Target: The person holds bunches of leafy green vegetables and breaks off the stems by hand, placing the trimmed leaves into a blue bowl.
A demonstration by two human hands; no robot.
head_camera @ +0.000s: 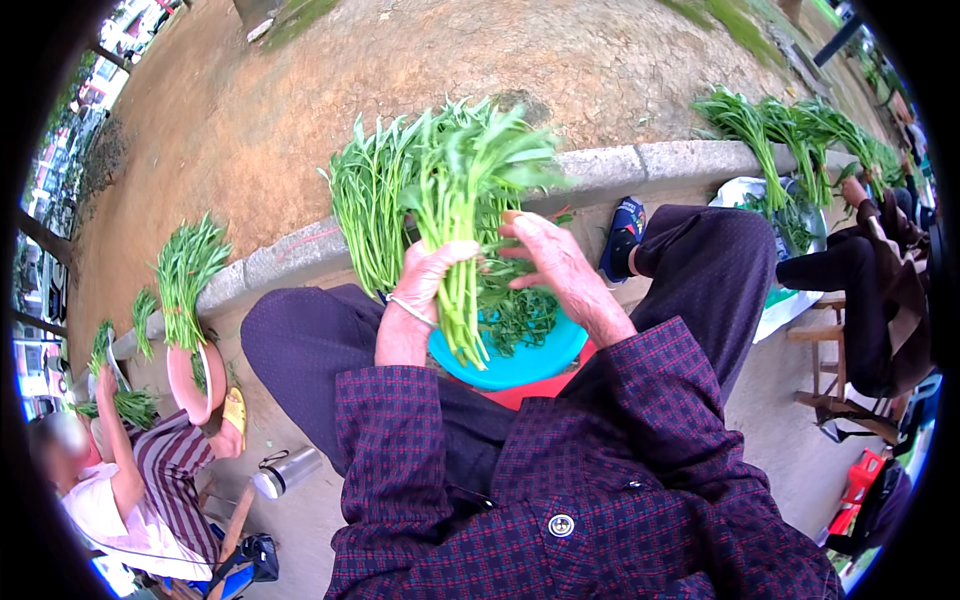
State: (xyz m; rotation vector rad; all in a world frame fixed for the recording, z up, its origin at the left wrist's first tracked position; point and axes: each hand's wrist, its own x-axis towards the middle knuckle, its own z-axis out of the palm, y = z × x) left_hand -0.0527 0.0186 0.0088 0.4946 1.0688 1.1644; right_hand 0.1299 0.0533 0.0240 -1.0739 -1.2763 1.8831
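My left hand [429, 279], with a pale bracelet at the wrist, grips a bunch of long-stemmed leafy greens [455, 292], leaves up and cut ends down. Close to the right of the bunch, my right hand [551, 259] has its fingers spread, and its fingertips are near the stems. Whether they touch a leaf is unclear. Below both hands, a turquoise plastic basin [517, 381] between my knees holds loose picked leaves [525, 322]. More greens [369, 202] stand upright against the concrete kerb, just behind the held bunch.
A concrete kerb [607, 171] crosses in front, with bare soil beyond. At left, a person [124, 499] sits near a pink basin [177, 379] with greens; a clear bottle [289, 472] lies on the ground. At right sits another person [862, 292] beside more bundles [757, 139].
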